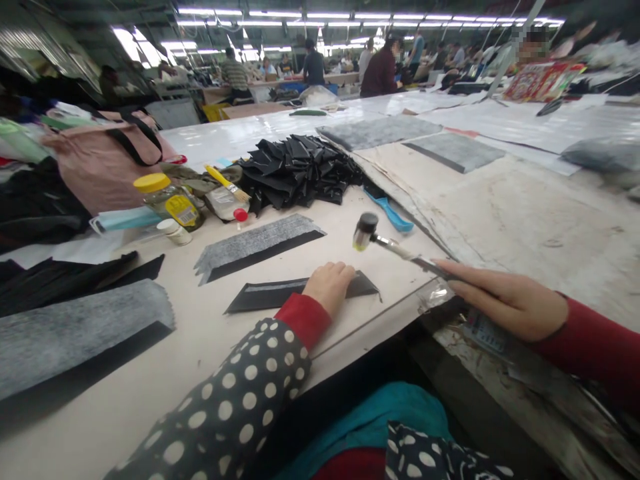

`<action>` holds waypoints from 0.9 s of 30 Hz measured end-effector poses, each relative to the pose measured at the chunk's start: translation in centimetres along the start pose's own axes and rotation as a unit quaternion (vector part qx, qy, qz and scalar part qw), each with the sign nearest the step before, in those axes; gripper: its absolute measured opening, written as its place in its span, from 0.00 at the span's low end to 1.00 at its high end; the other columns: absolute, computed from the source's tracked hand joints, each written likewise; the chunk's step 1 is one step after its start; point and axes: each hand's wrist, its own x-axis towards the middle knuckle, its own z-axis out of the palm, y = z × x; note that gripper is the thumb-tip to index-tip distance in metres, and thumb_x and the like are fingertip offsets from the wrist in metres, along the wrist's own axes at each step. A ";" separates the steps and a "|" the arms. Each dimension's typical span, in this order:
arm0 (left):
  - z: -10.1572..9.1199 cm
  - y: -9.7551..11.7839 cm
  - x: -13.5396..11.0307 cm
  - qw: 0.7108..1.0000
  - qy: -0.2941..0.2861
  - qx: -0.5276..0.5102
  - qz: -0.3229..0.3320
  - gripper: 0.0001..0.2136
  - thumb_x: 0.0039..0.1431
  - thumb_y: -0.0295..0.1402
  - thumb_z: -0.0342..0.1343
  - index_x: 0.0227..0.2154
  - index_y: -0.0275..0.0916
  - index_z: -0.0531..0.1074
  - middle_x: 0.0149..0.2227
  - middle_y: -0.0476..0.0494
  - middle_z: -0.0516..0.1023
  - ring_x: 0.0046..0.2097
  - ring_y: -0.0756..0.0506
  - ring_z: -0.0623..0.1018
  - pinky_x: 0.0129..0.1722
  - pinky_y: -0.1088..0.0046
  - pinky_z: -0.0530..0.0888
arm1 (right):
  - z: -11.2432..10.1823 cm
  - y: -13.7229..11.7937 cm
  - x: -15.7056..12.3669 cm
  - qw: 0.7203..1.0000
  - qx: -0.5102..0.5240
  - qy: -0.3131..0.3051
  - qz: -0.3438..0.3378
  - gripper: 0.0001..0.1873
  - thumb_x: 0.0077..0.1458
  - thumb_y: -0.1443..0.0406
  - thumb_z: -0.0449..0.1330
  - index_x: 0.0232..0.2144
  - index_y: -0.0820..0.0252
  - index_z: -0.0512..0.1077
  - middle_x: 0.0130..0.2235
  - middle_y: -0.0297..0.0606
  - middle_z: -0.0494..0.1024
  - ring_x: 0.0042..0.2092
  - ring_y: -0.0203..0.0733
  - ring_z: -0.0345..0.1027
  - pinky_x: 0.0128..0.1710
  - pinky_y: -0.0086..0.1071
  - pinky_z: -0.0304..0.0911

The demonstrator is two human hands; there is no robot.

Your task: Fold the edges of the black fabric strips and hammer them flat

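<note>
My left hand (330,288) lies flat on a dark triangular strip of fabric (273,297) with a grey felt edge, on the pale work table (165,353). My right hand (505,300) grips the metal handle of a small black-headed mallet (367,230), whose head hangs in the air above the table, right of the strip. A grey-and-black felt strip (257,247) lies beyond my left hand, apart from it. A larger grey felt piece (75,333) lies further left.
A heap of black folded pieces (295,175), a yellow-handled brush (227,183), a yellow-lidded jar (167,200) and a blue plastic tool (389,210) sit along the far side. A pink bag (100,160) lies at the left. Co-workers stand at distant tables.
</note>
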 end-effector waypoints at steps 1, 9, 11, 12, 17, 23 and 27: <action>0.0 0.0 0.0 1.000 0.002 -0.006 -0.003 0.06 0.58 0.25 0.44 0.33 0.38 0.65 0.33 0.46 0.69 0.37 0.45 0.68 0.37 0.68 0.66 | -0.1 -0.1 0.1 1.000 0.000 0.017 0.004 0.24 0.55 0.56 0.46 0.53 0.53 0.62 0.49 0.35 0.70 0.47 0.44 0.67 0.45 0.37 0.65; -0.7 -0.8 -0.4 0.996 0.020 -0.047 -0.078 0.06 0.55 0.33 0.50 0.36 0.39 0.63 0.38 0.45 0.67 0.41 0.45 0.67 0.39 0.66 0.66 | 2.2 1.2 0.5 0.998 -0.019 -0.052 -0.013 0.23 0.55 0.56 0.44 0.51 0.55 0.64 0.44 0.38 0.74 0.43 0.43 0.68 0.43 0.38 0.65; -0.8 -1.1 -0.5 0.994 0.022 -0.052 -0.092 0.10 0.55 0.37 0.51 0.38 0.39 0.63 0.39 0.45 0.67 0.41 0.44 0.67 0.40 0.65 0.66 | 2.6 1.4 1.8 0.999 -0.041 -0.031 -0.017 0.25 0.55 0.55 0.44 0.53 0.55 0.61 0.42 0.39 0.74 0.43 0.43 0.68 0.43 0.37 0.64; -0.8 -1.2 -0.6 0.994 0.022 -0.054 -0.095 0.11 0.55 0.38 0.51 0.38 0.39 0.63 0.39 0.44 0.67 0.41 0.44 0.67 0.40 0.65 0.66 | 2.8 1.5 2.6 0.998 -0.060 -0.026 -0.014 0.26 0.56 0.55 0.43 0.54 0.57 0.60 0.41 0.41 0.73 0.42 0.43 0.68 0.43 0.37 0.64; -0.8 -1.7 -0.6 0.994 0.021 -0.039 -0.099 0.12 0.53 0.43 0.52 0.32 0.38 0.64 0.37 0.44 0.67 0.40 0.44 0.67 0.38 0.66 0.67 | 5.7 2.7 6.5 0.988 -0.146 -0.049 -0.018 0.26 0.56 0.59 0.42 0.55 0.63 0.58 0.37 0.45 0.71 0.38 0.45 0.67 0.39 0.37 0.64; -0.5 -2.2 -0.7 0.992 0.010 -0.067 -0.110 0.15 0.51 0.46 0.52 0.29 0.38 0.64 0.31 0.46 0.69 0.34 0.45 0.70 0.32 0.70 0.66 | 7.6 2.5 7.8 0.986 -0.149 0.022 -0.069 0.25 0.54 0.61 0.44 0.50 0.70 0.63 0.44 0.52 0.70 0.45 0.51 0.63 0.44 0.45 0.61; -0.5 -2.1 -0.6 0.990 0.005 -0.094 -0.108 0.16 0.50 0.48 0.53 0.27 0.39 0.65 0.29 0.48 0.70 0.32 0.46 0.70 0.29 0.71 0.65 | 7.7 -0.9 8.6 0.992 -0.023 -0.017 -0.127 0.22 0.55 0.60 0.45 0.48 0.63 0.66 0.44 0.47 0.72 0.46 0.45 0.65 0.47 0.41 0.60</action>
